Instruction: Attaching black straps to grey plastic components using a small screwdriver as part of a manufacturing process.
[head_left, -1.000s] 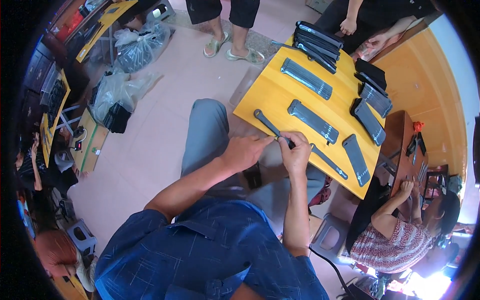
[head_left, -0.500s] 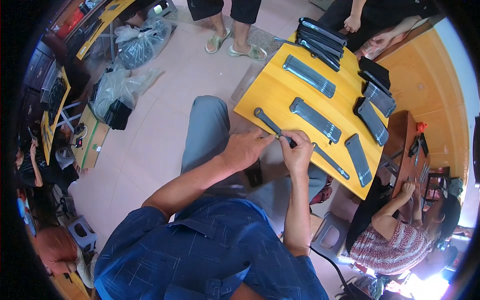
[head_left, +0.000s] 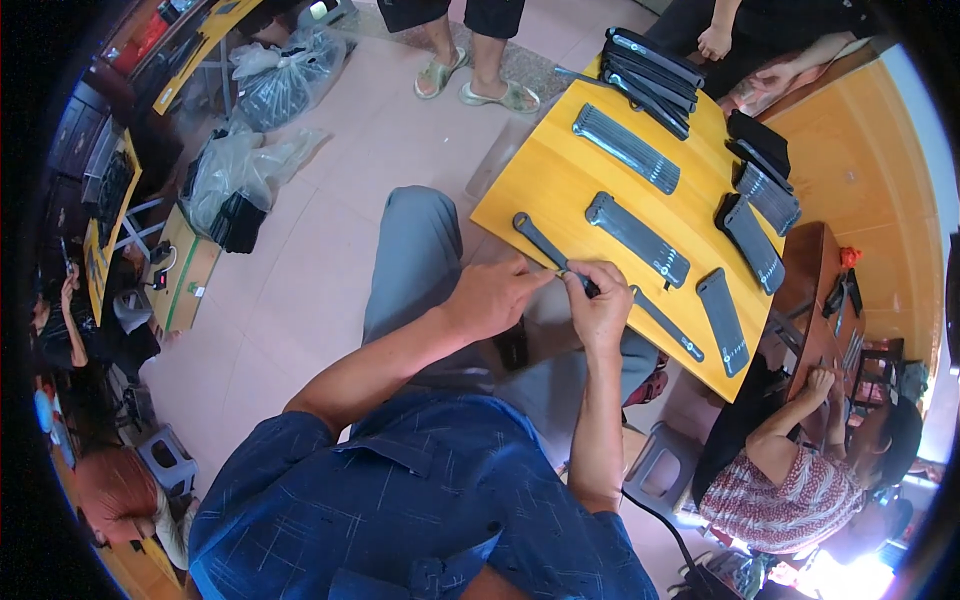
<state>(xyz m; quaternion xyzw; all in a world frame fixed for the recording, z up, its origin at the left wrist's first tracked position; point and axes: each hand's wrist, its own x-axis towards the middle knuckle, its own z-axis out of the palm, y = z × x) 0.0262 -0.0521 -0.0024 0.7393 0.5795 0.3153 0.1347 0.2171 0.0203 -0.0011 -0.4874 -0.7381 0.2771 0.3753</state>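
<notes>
— What did we see left of the yellow table?

— We saw clear plastic bags on the floor well to its left, with a cardboard box below them. Nearer the table, a grey trouser leg ran up to its lower left edge.

— And the hands?

— The left hand sat at the table's lower left edge, fingers curled and pinching at the middle of a long dark strap. The right hand was just beside it, closed around the same strap. We could not tell whether a small tool sat between the fingertips.

— Where did the strap lie?

— Along the table's near edge, one end toward the left corner, the other toward the right corner.

— What else was on the table?

— 2 grey ribbed pieces in the middle, a black stack at the far corner, and more pieces on the right side. Right of the table, a person in a patterned top sat at a darker wooden table.
</notes>
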